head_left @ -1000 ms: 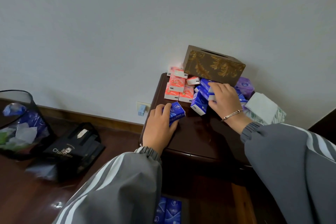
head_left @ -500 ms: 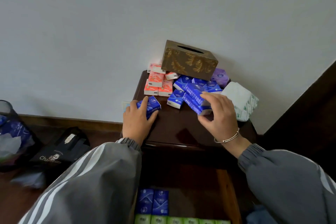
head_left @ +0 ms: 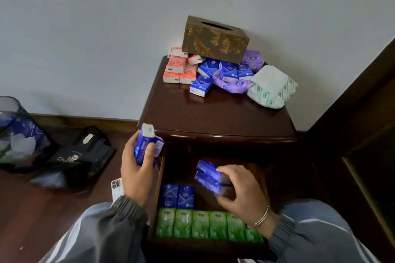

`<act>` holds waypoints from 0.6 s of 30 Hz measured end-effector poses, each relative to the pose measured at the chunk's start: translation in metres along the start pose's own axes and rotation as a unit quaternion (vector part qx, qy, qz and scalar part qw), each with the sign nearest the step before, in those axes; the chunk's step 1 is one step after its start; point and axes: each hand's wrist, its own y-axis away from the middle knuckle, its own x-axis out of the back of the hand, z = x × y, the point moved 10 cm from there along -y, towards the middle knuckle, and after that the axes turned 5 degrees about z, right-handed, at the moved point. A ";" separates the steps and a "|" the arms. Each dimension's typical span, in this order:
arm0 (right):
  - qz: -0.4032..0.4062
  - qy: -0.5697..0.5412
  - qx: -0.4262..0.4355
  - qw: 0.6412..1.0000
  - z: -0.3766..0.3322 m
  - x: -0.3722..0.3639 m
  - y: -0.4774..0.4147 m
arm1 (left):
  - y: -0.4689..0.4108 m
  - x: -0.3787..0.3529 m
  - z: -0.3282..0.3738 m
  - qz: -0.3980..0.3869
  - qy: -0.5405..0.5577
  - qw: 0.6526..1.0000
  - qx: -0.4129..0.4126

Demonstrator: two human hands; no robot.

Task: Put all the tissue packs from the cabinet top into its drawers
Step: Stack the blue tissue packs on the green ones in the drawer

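My left hand point(head_left: 136, 168) grips blue tissue packs point(head_left: 146, 145) beside the left front corner of the dark wooden cabinet point(head_left: 218, 121). My right hand point(head_left: 241, 192) holds two stacked blue tissue packs point(head_left: 208, 176) over the open drawer point(head_left: 192, 243). In the drawer stand two blue packs point(head_left: 178, 196) and a row of green packs point(head_left: 201, 225). On the cabinet top, at the back, lie orange packs point(head_left: 179, 68), blue packs point(head_left: 222, 70), purple packs point(head_left: 252, 61) and a large white-green pack point(head_left: 271, 85).
A brown-gold tissue box point(head_left: 213, 38) rests on the packs against the wall. On the floor at left are a wire bin point(head_left: 15, 132), a black bag point(head_left: 81, 153) and a white phone point(head_left: 116, 188). Dark furniture point(head_left: 363, 124) stands at the right.
Both hands lifted blue packs off the cabinet top and came down, the right one over the open drawer. The view tilted down, showing the drawer's contents.
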 end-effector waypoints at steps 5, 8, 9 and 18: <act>-0.210 0.137 -0.027 0.968 0.028 -0.094 0.031 | 0.048 0.023 -0.083 0.008 -0.040 0.977 0.210; -0.301 0.201 -0.062 0.930 0.059 -0.137 0.046 | 0.041 0.022 -0.098 -0.003 -0.063 0.968 0.244; -0.314 0.213 -0.070 0.922 0.066 -0.146 0.049 | 0.037 0.020 -0.099 -0.007 -0.070 0.968 0.241; -0.386 0.189 -0.097 0.898 0.088 -0.187 0.069 | 0.034 -0.001 -0.113 -0.044 -0.013 0.956 0.290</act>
